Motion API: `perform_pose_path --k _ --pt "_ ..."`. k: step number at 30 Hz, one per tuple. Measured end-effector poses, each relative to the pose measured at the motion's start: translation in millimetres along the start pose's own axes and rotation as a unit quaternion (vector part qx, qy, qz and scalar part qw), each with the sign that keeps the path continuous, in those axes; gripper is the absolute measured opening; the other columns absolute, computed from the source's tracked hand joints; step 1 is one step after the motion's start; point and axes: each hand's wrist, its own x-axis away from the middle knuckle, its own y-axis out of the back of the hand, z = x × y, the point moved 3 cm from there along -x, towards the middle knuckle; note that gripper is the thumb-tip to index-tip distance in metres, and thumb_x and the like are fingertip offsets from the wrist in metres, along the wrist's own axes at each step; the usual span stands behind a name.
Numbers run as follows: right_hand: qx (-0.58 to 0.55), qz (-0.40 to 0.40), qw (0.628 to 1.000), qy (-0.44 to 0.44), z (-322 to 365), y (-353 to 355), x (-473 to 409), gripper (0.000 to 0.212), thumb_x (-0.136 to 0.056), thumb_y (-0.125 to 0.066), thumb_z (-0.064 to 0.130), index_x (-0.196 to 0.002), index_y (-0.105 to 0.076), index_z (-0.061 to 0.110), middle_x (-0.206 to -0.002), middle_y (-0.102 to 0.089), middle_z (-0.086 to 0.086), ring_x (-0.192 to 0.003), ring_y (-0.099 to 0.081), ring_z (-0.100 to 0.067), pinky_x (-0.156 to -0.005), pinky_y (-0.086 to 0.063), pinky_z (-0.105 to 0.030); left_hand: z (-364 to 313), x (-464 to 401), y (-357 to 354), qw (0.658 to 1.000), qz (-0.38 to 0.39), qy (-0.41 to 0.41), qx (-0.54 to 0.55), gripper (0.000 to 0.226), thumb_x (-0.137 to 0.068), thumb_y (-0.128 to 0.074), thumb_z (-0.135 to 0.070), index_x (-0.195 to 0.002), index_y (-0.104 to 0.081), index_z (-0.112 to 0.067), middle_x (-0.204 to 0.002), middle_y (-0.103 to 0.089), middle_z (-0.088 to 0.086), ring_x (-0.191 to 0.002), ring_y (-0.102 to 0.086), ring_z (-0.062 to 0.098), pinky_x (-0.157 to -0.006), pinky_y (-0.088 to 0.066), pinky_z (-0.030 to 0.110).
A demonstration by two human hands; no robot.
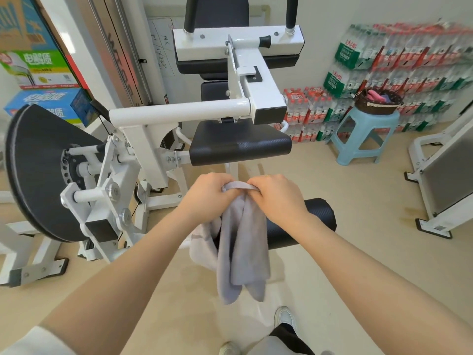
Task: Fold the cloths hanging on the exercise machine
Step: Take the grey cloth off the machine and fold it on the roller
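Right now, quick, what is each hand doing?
Left hand: fingers curled round the top edge of the grey cloth, holding it.
Right hand: gripping the same cloth edge beside it.

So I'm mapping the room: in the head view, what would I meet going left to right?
Stacked boxes → black round disc → grey cloth held by both hands → blue stool → white frame.
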Motion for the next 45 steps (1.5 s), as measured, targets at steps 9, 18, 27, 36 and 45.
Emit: perform_pose_path --k 9,18,27,36,45 --pt "-0.159 0.028 0.978 -0.135 -37 -12 6 0.026 -0.094 -0.046 0.019 -0.069 -0.055 0.020 -0.063 -0.050 0.003 -0.062 -0.048 -0.016 -0.051 -0.033 -0.024 6 8 23 0.901 -0.089 0.050 0.421 0.034 -0.095 -0.048 -0.016 -0.073 -0.071 -0.028 -0.073 -0.068 -0.006 -0.075 -0.061 0.012 -0.073 -0.049 0.028" --pt "-0.446 0.093 0.875 -0.163 -55 -5 18 0.014 -0.090 -0.058 0.022 -0.093 -0.062 0.009 -0.080 -0.065 0.000 -0.067 -0.061 -0.008 -0.059 -0.048 -0.020 38 -2 30 0.828 -0.163 0.202 0.497 0.018 -0.092 -0.054 -0.026 -0.076 -0.060 -0.020 -0.068 -0.065 -0.001 -0.066 -0.062 0.014 -0.070 -0.052 0.032" --pt "-0.630 0.032 0.695 -0.345 -78 5 14 0.019 -0.090 -0.056 0.030 -0.083 -0.062 0.013 -0.075 -0.063 -0.005 -0.074 -0.060 -0.019 -0.071 -0.050 -0.032 47 -8 12 0.923 -0.062 0.297 0.236 0.019 -0.079 -0.050 -0.005 -0.062 -0.054 -0.013 -0.059 -0.055 0.004 -0.057 -0.048 0.017 -0.052 -0.037 0.021" --pt "-0.312 -0.015 0.885 -0.346 -124 17 18 0.029 -0.097 -0.038 0.020 -0.120 -0.051 0.007 -0.102 -0.061 -0.013 -0.098 -0.059 -0.033 -0.082 -0.053 -0.045 -5 -30 -19 0.904 -0.095 0.261 0.325 0.014 -0.086 -0.055 -0.028 -0.074 -0.059 -0.022 -0.084 -0.061 0.009 -0.080 -0.058 0.024 -0.076 -0.047 0.034" --pt "-0.570 0.174 0.780 -0.192 -109 57 35 0.024 -0.094 -0.043 0.008 -0.077 -0.060 0.010 -0.082 -0.058 -0.009 -0.075 -0.061 -0.021 -0.057 -0.057 -0.026 -53 -39 -58 0.869 -0.109 0.234 0.422 0.019 -0.090 -0.056 -0.025 -0.103 -0.065 -0.013 -0.106 -0.066 0.008 -0.102 -0.060 0.024 -0.093 -0.048 0.036"
